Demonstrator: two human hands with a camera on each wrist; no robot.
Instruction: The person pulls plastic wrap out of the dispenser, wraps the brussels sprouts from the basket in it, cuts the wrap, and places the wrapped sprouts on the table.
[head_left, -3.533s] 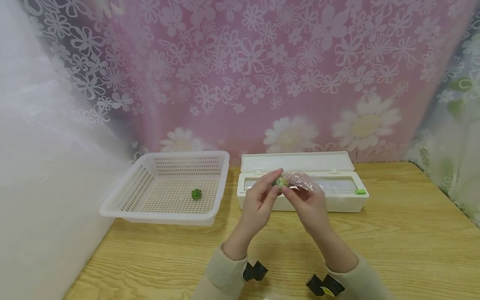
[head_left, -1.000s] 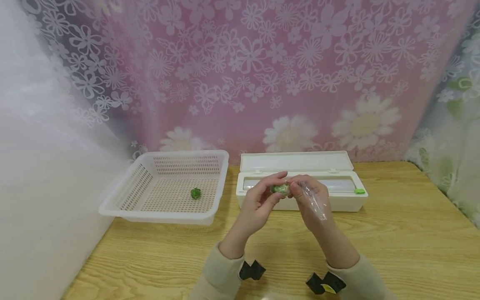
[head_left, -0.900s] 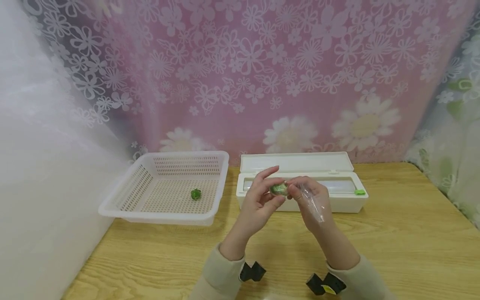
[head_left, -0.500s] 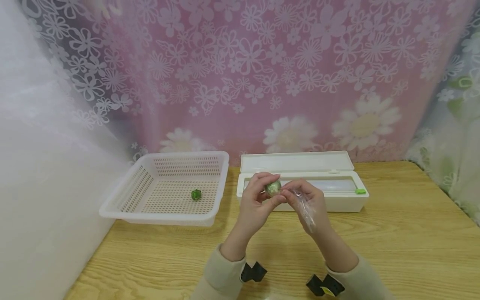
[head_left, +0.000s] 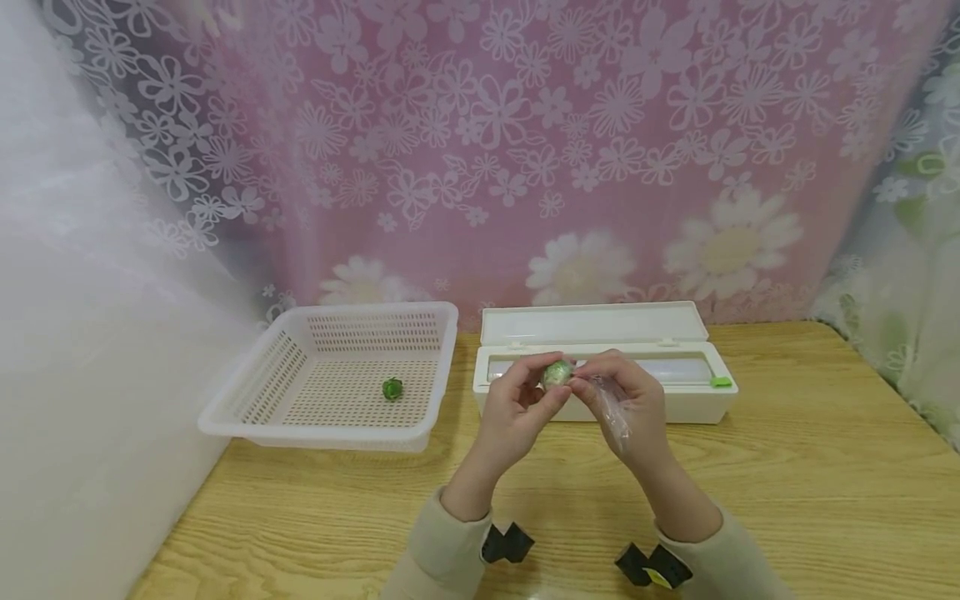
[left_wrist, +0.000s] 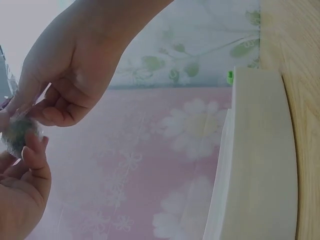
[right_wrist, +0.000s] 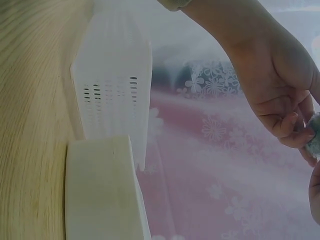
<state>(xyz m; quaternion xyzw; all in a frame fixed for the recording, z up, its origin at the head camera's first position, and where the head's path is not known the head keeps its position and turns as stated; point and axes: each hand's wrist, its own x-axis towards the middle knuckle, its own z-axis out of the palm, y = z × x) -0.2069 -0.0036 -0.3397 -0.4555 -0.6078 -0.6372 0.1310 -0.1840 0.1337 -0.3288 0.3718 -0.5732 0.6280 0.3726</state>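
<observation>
Wooden table (head_left: 300, 517) beneath. To the left, white slotted basket (head_left: 322, 433); to the right, white box (head_left: 675, 408) with tipped-back lid (head_left: 600, 323), probably to expose the pale roll (head_left: 675, 370) inside. In left hand (head_left: 513, 412), between thumb and fingers, raised in front of the box: film-wrapped ball (head_left: 557, 374), greenish, likely gripped for steadiness. Pinched in right hand (head_left: 633, 408) beside it: clear film (head_left: 615, 421), tail across that hand, apparently to keep it gathered. Smaller: green piece (head_left: 392, 388) loose on basket floor. Smallest: green tab (head_left: 721, 382) at box's right end.
</observation>
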